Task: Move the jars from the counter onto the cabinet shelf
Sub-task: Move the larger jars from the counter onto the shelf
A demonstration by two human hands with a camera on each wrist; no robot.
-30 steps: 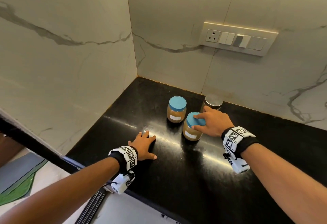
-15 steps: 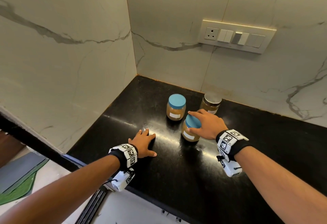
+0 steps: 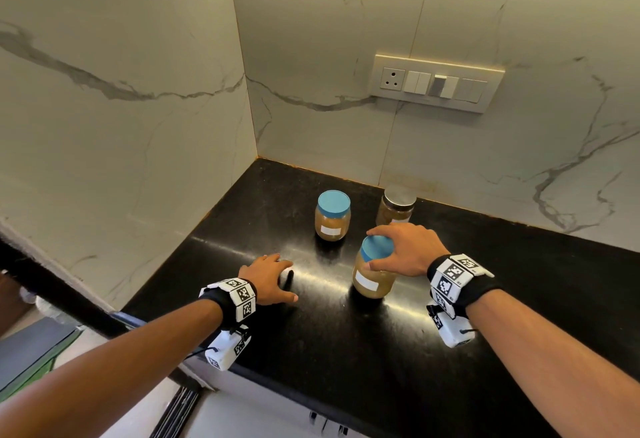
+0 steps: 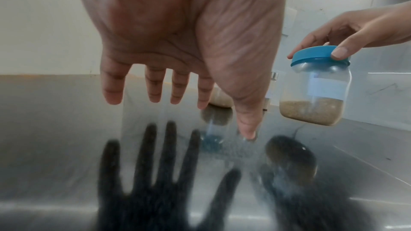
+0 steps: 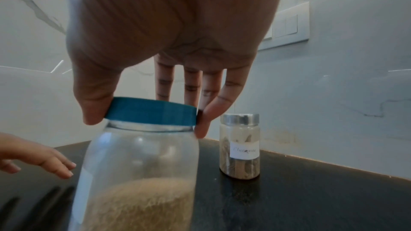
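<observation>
The left hand (image 3: 268,278) hovers palm-down just above the glossy black stone counter (image 3: 398,351), near its front edge, fingers straight and slightly spread, holding nothing; in the left wrist view its dark mirror image shows in the polished surface below. The thumb tip looks close to the stone, but contact cannot be told.

Farther back and to the right stands a round clear jar (image 3: 332,216) with a flat blue plastic lid and a small white label, filled with tan grainy powder. It sits upright on the counter, apart from the others.

Right of the left hand, the right hand (image 3: 407,250) pinches the ribbed blue lid (image 5: 151,111) of a second clear jar (image 3: 374,273) from above, thumb on the near-left rim and fingers curled over the far side. This jar is lifted clear of the counter, tilted slightly; tan granules fill its lower part and a white label wraps its smooth wall.

Behind the right hand, near the wall, a narrower cylindrical glass spice jar (image 5: 240,147) with a shiny metal cap stands upright, holding brownish bark-like pieces behind a handwritten white label.

On the veined marble-look back wall, a cream rectangular switch plate (image 3: 438,83) carries a socket and rocker switches.
</observation>
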